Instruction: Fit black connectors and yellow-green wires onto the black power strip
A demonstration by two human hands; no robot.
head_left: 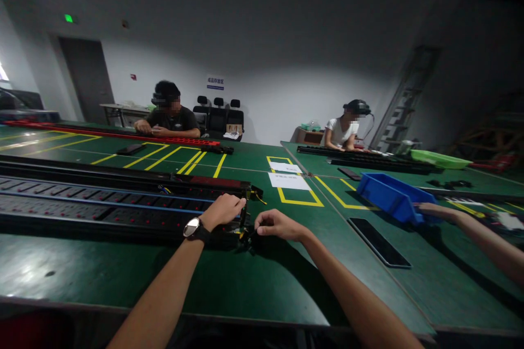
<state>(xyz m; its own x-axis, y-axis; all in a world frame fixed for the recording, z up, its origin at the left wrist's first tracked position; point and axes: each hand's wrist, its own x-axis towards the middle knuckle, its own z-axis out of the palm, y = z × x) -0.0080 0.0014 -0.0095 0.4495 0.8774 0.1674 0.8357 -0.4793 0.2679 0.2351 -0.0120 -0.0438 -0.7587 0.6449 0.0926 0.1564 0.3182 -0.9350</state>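
Left hand at frame centre, wrist wearing a watch, fingers curled closed over the end of a long black power strip. Right hand just beside it, fingertips pinched shut on something small at that same end; too dark to tell what. Yellow wires showing between the two hands. Strip lying along the green table, running from the left edge to the middle of the frame, more strips behind it. Right of centre, a dark phone flat on the table. Further right, another person's hand touching a blue bin. White papers inside yellow lines above centre.
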